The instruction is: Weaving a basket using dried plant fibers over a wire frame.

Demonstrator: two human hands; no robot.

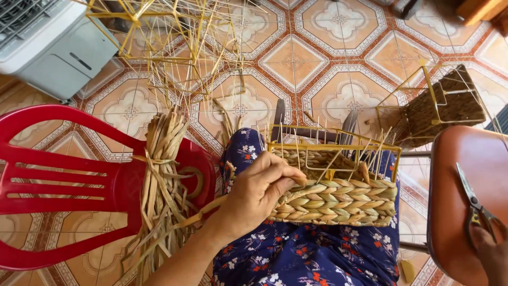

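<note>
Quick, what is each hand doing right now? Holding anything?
Left hand: fingers curled shut on the woven basket edge in the lap.
Right hand: mostly out of frame, at the scissors; grip cannot be told.

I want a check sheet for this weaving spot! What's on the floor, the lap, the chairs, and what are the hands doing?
Surface: tiled floor with orange patterns; the person's lap in a blue flowered dress.
Job's things: half-woven basket on a yellow wire frame, resting on the lap; bundle of dried straw on the red chair.
Clutter: bare wire frames with loose stalks on the floor; a second woven basket on its side.
Grippers: left hand grips the basket's left edge; right hand at the picture's edge, by the scissors on the brown stool.
Cables: nothing seen.
Surroundings: grey-white appliance top left.
</note>
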